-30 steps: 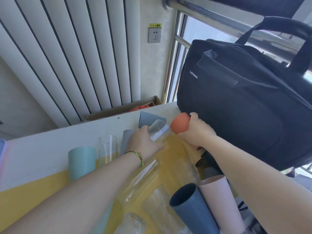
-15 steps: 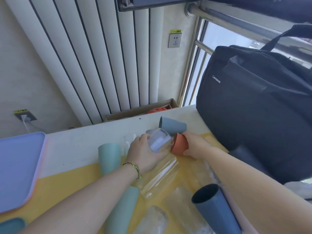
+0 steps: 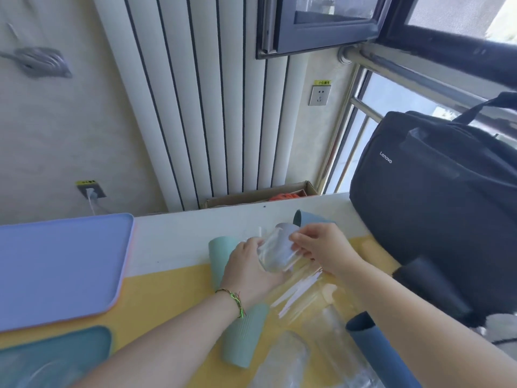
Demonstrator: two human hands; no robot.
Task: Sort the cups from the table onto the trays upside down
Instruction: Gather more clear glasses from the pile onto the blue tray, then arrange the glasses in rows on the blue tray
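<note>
1. The left hand (image 3: 249,264) holds a clear glass (image 3: 275,254) over the table (image 3: 179,236), with its fingers wrapped round the glass's side. The fingertips are hidden behind it.
2. The right hand (image 3: 321,247) touches the glass's far edge with bent fingers. I cannot tell whether they pinch it.
3. A green cup (image 3: 216,253) stands half hidden behind the left hand.
4. More clear glasses (image 3: 288,359) lie nearer, and their outlines are hard to separate.
5. 2 trays sit to the left: a lilac tray (image 3: 61,264), and a teal tray (image 3: 56,357) cut off by the frame.

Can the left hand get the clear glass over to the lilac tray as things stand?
Probably yes: the left hand grips the clear glass; only the standing mint cup is toward the lilac tray, easily lifted over.
</note>
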